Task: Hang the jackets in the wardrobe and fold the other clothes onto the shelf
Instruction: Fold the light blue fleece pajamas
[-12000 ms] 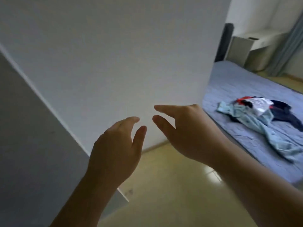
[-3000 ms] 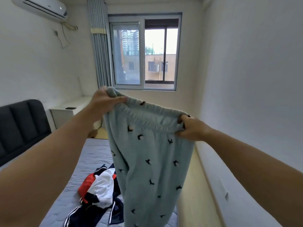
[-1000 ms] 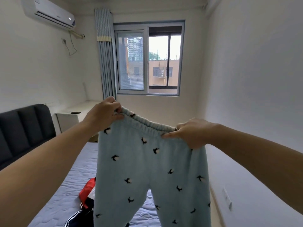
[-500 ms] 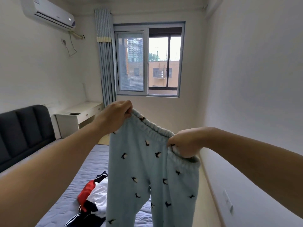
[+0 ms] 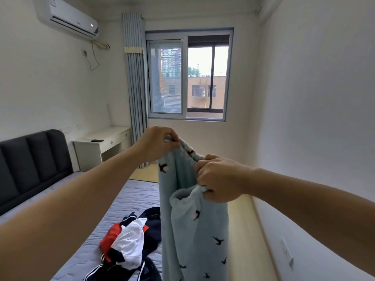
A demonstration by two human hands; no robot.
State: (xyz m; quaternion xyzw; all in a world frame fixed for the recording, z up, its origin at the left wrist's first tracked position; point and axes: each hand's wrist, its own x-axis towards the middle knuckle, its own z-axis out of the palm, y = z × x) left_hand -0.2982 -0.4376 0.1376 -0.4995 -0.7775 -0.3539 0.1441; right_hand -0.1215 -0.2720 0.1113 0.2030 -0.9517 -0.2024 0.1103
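I hold up a pair of light blue fleece trousers (image 5: 194, 236) printed with small dark birds, and they hang down over the bed's edge. My left hand (image 5: 158, 144) pinches the elastic waistband at its far end. My right hand (image 5: 218, 180) grips the waistband lower and nearer to me, so the waist is bunched and the legs lie one over the other. A red, white and navy jacket (image 5: 127, 246) lies crumpled on the bed (image 5: 125, 199) below my left arm.
A dark padded headboard (image 5: 30, 165) stands at the left, with a white desk (image 5: 101, 147) beside it by the curtain (image 5: 136, 88). A window (image 5: 186, 78) is in the far wall. A strip of yellow floor (image 5: 247, 230) runs between bed and right wall.
My hands have come closer together along the waistband. The right hand has dropped lower, so the trousers, spread flat a second ago, now hang folded lengthwise.
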